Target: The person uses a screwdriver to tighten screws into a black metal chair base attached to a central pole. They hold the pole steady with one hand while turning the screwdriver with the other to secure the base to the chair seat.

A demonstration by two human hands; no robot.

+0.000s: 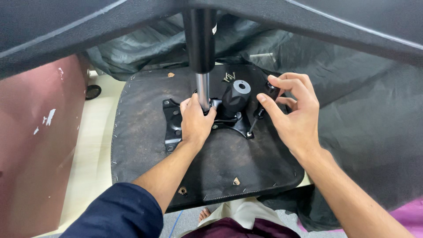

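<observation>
Overhead I see the dark spokes of a chair base (308,20) spanning the top of the view, with its black column (200,35) dropping down into a shiny metal rod (202,90). Below that, an upturned chair seat (229,163) lies flat on a pale table (94,128), underside up, stapled black fabric showing along the edges. A grey plastic sheet (361,110) is bunched behind and to the right of it. A reddish panel (39,145) with chipped paint fills the left side. Bolted at the seat's centre is a black metal plate (172,128) carrying a stubby black socket (236,98) with a grey rim. My left hand (195,121) is curled closed round the foot of the rod, just beside the socket, resting on the plate. My right hand (293,112) hovers at the plate's right edge, fingers half open, thumb and forefinger pinching toward a small black knob (271,87); I cannot tell if they grip it. A slim lever (256,120) runs under that thumb. A few loose screws (229,77) lie beyond the socket.
</observation>
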